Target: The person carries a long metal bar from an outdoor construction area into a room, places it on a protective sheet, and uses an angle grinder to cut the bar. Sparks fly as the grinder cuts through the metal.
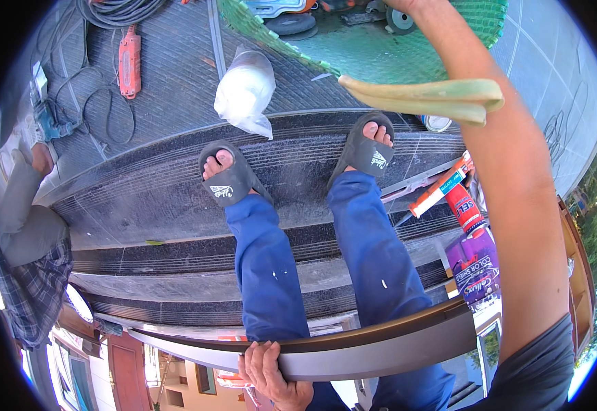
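left grip (269,366): clamped on grey metal frame bar (380,346), long axis running left-right past my knees | right grip: out of frame overhead, can't tell | sealant tubes (449,192) off right

bright daylight | glare far right | edges bend, black rim | near arm perhaps slightly soft

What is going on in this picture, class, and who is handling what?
A person in blue trousers and dark slippers stands on dark stone steps. The left hand grips a long grey metal bar held across the legs. The right arm reaches up; its hand is out of view. Sealant tubes lie on the step, and a white bag sits above. Another person's sleeve shows at the left.
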{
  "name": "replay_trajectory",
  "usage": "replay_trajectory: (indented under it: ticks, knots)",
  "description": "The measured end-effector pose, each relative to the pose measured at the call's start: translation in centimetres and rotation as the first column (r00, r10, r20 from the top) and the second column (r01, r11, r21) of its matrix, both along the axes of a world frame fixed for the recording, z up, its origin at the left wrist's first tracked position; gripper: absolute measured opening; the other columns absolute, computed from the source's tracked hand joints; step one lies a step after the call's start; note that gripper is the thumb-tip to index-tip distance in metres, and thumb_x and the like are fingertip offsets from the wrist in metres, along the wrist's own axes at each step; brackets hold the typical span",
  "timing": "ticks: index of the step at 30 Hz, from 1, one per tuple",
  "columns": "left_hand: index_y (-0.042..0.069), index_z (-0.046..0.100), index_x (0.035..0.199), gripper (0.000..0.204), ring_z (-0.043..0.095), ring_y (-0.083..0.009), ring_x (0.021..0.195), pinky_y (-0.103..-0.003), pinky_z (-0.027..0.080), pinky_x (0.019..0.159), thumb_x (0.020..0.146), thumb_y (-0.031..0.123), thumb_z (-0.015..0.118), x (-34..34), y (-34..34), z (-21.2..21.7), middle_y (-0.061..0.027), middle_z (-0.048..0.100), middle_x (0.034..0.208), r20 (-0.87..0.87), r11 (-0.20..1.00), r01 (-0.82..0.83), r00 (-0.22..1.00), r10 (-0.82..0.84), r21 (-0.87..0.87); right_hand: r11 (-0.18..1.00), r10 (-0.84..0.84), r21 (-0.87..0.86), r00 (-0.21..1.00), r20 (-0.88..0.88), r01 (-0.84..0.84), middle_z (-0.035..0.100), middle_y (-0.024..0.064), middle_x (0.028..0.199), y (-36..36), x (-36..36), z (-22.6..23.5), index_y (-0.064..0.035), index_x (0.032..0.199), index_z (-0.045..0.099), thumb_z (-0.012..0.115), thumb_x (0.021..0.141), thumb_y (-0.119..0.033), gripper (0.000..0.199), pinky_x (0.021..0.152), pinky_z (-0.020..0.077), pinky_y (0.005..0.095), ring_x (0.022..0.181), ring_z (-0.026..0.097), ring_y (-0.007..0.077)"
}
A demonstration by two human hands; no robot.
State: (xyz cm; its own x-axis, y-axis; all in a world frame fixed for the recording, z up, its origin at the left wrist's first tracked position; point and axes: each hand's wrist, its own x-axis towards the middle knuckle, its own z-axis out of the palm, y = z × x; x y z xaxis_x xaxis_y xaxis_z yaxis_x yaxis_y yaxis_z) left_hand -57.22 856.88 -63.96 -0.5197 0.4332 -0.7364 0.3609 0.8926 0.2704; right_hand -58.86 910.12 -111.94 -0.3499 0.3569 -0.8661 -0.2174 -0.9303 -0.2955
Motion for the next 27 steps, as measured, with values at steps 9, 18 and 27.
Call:
replay_trajectory:
  ticks: [9, 18, 27]
  knots:
    - [0.002, 0.063, 0.14, 0.057, 0.058, -0.0455, 0.129, -0.061, 0.04, 0.114, 0.089, 0.027, 0.072, 0.7, -1.3, -0.1, -0.0222, 0.065, 0.133, -0.015, 1.0, -0.004, 1.0, 0.004, 0.004, 0.999, 0.037, 0.01, 0.998, 0.041, -0.038, 0.071, 0.0241, 0.124, 0.7, -0.7, 2.1, 0.0074, 0.139, 0.062, 0.04, 0.113, -0.014, 0.04, 0.066, 0.067, 0.0303, 0.099, 0.077, 0.0327]
    - [0.003, 0.063, 0.139, 0.057, 0.059, -0.0432, 0.13, -0.06, 0.038, 0.115, 0.088, 0.027, 0.072, 0.5, -1.2, -0.1, -0.0175, 0.067, 0.132, -0.006, 1.0, -0.004, 1.0, 0.004, -0.005, 0.981, 0.182, -0.072, 0.981, 0.067, -0.178, 0.065, 0.0275, 0.135, 1.2, 0.7, 2.4, 0.0027, 0.146, 0.054, 0.04, 0.114, -0.024, 0.044, 0.062, 0.0643, 0.0321, 0.098, 0.078, 0.0355]
    - [0.003, 0.063, 0.139, 0.057, 0.059, -0.0429, 0.129, -0.06, 0.037, 0.115, 0.087, 0.026, 0.071, 0.2, -0.6, 0.2, -0.0185, 0.066, 0.133, -0.027, 0.999, -0.03, 0.999, 0.03, -0.016, 0.853, 0.468, 0.066, 0.815, 0.342, -0.518, 0.073, 0.016, 0.128, -5.6, -4.3, 8.0, 0.0, 0.143, 0.06, 0.057, 0.109, -0.034, 0.048, 0.091, 0.06, 0.0371, 0.12, 0.068, 0.0292]
